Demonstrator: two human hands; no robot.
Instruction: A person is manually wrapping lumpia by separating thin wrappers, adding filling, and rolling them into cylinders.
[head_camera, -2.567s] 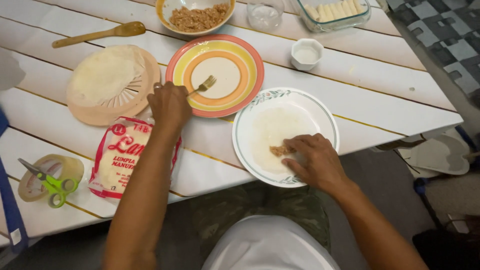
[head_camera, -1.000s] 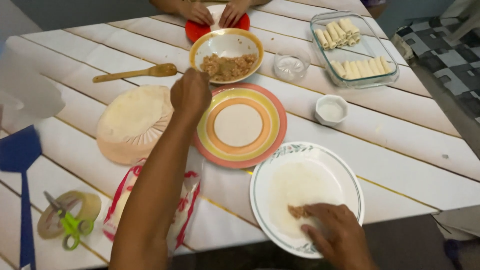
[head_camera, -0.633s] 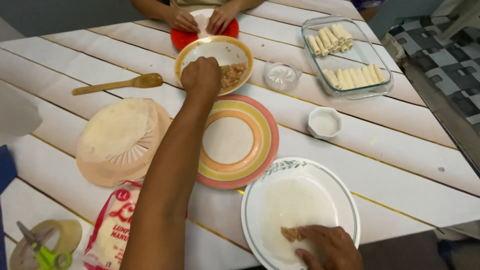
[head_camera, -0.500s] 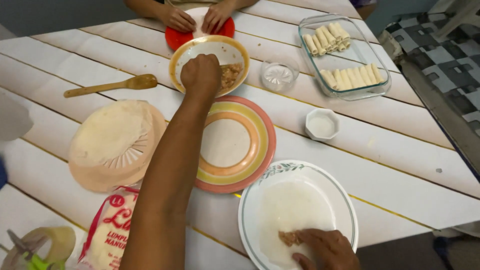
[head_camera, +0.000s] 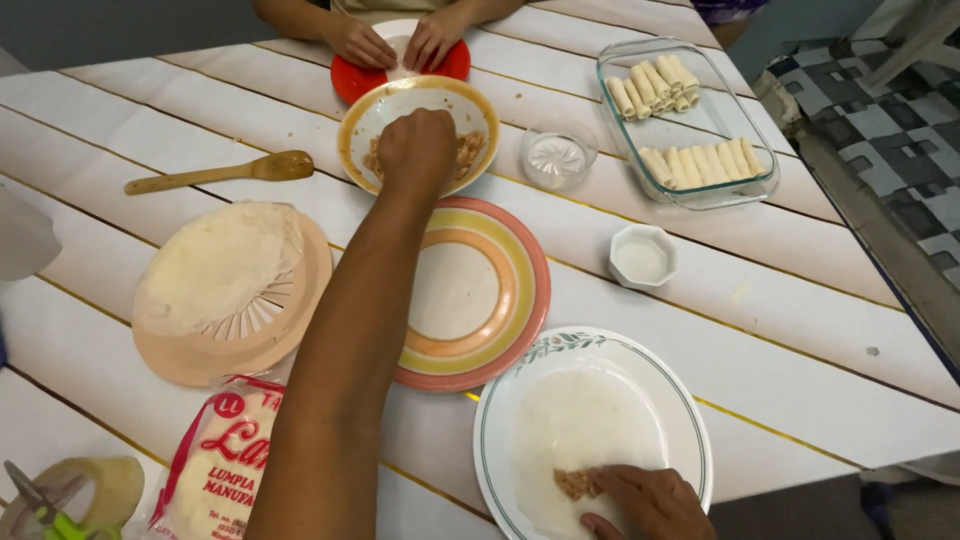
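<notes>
one package only: a clear plastic wrapper packet (head_camera: 215, 475) lying flat at the near left edge of the white slatted table (head_camera: 800, 300); printed in red lettering with a red border over a pale, whitish content; partly hidden on its right side by a forearm; just below a peach-coloured round holder (head_camera: 290, 330) stacked with thin wrappers; beside green-handled scissors (head_camera: 45, 510) at the far left corner; no signs or screens.

Table count, by kind
Four plates (head_camera: 470, 290), two bowls (head_camera: 418, 130), one glass dish (head_camera: 685, 120) at two o'clock, one wooden spoon (head_camera: 220, 172).
</notes>
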